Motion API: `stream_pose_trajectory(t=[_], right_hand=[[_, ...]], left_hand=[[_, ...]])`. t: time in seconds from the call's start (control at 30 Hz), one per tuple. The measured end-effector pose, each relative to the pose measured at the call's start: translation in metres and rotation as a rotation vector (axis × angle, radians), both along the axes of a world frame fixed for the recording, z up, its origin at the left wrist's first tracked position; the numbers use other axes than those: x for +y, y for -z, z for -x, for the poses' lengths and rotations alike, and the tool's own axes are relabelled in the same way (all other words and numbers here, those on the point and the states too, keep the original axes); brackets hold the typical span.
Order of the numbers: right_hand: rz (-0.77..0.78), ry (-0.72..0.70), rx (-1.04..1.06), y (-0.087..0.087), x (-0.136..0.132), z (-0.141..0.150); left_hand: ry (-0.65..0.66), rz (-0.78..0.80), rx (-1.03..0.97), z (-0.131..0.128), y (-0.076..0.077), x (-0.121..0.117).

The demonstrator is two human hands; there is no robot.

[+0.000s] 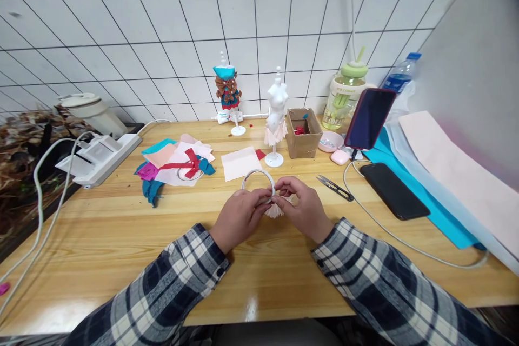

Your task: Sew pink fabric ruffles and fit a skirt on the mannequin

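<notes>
At the white ring (259,171), hands (239,219) (306,210) close together.

left fingers (261,194) + right fingers (288,183) | pinching white ring (258,171) | pale pleated piece (275,211) beneath

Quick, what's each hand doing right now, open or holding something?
Left hand: closed, pinching the white ring.
Right hand: closed at the ring's edge, by the pale pleated piece; its exact grip cannot be told.

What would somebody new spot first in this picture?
Probably the colourful mannequin in blue, brown and red, standing near the tiled wall. Right of it is a white mannequin with a pale pink skirt. Nearer, in the middle, the left hand and right hand hold a white ring.
</notes>
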State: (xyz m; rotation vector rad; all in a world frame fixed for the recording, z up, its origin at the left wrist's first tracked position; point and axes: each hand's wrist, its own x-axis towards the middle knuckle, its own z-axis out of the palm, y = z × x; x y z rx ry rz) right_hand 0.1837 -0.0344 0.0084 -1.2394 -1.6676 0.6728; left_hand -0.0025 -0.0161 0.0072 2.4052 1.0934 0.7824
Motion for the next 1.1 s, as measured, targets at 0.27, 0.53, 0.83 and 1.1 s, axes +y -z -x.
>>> stream_pose_trajectory(t=[0.27, 0.53, 0.83, 1.1], right_hand=[[-0.002, 0.053, 0.104, 0.005, 0.003, -0.001], [-0.104, 0.012, 0.028, 0.004, 0.004, -0.001], [-0.247, -0.119, -0.073, -0.002, -0.007, 0.001], [-0.474, -0.21, -0.071, -0.005, -0.015, 0.003]], left_hand=[[-0.02, -0.065, 0.063, 0.002, -0.008, 0.0], [-0.057, -0.021, 0.025, 0.005, -0.013, -0.005], [-0.155, 0.308, -0.295, 0.0, -0.019, -0.006], [-0.176, 0.494, -0.518, 0.0, -0.017, -0.005]])
